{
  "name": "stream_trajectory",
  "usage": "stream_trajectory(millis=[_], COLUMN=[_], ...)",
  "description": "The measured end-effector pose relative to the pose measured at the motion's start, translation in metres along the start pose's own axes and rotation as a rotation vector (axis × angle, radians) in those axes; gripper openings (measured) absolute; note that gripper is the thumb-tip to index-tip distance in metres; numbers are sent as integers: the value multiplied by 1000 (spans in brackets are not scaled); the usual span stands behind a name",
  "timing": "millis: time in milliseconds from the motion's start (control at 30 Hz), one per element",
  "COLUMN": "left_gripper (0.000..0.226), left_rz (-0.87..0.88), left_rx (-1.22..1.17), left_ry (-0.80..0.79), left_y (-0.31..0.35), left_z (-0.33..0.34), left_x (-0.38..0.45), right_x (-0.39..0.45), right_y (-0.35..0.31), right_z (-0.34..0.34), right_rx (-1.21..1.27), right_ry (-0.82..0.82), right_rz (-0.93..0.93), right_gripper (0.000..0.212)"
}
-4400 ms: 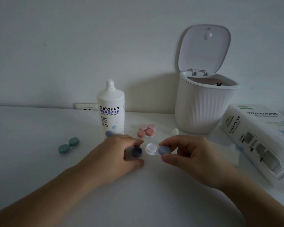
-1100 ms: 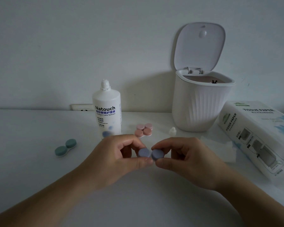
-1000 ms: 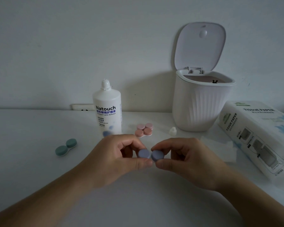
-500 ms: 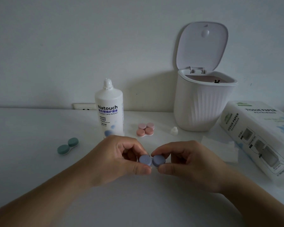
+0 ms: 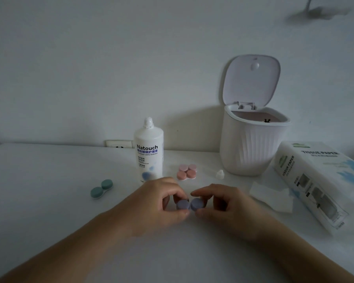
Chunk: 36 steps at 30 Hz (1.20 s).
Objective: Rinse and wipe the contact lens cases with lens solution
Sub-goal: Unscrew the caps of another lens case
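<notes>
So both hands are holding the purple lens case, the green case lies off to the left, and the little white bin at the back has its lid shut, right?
Not quite: the head view shows the bin with its lid standing open. The rest holds: the left hand and right hand hold the purple case, and the green case lies to the left.

Head view, forward-down, near table (image 5: 49,201)

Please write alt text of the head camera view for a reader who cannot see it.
Two hands, left and right, pinch a blue lens case with both caps on, above a white table. Behind stand a solution bottle, green case, pink cases, open bin, tissue and tissue box.
</notes>
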<state>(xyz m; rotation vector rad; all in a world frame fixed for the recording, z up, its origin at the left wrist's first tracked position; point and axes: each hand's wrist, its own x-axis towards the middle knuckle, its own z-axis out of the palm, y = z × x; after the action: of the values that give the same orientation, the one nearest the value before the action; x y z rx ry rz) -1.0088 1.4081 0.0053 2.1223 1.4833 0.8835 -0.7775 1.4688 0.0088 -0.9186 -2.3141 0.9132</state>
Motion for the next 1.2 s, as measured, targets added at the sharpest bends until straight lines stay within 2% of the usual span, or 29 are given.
stream_trajectory(millis=[100, 233, 367, 533, 667, 800, 1000, 1200], left_gripper=[27, 25, 21, 11, 13, 17, 21, 26], left_rz=[45, 66, -29, -156, -229, -274, -333, -401], left_rx=[172, 210, 240, 291, 372, 445, 545, 557], left_ry=[-14, 63, 148, 247, 312, 376, 352, 255], left_y=[2, -4, -21, -41, -47, -51, -53, -55], left_z=[-11, -24, -44, -68, -74, -73, -69, -71], left_x=[-2, -18, -48, -74, -79, -75, -69, -65], right_x=[0, 6, 19, 53, 77, 87, 88, 89], right_y=[0, 3, 3, 9, 22, 30, 26, 23], right_z=[2, 0, -8, -17, -9, 2, 11, 11], right_rx=[100, 48, -27, -235, -352, -460, -535, -534], right_ry=[52, 125, 150, 185, 213, 216, 155, 143], right_rz=[32, 60, 94, 112, 141, 136, 104, 113], right_gripper=[40, 26, 17, 15, 27, 29, 15, 18])
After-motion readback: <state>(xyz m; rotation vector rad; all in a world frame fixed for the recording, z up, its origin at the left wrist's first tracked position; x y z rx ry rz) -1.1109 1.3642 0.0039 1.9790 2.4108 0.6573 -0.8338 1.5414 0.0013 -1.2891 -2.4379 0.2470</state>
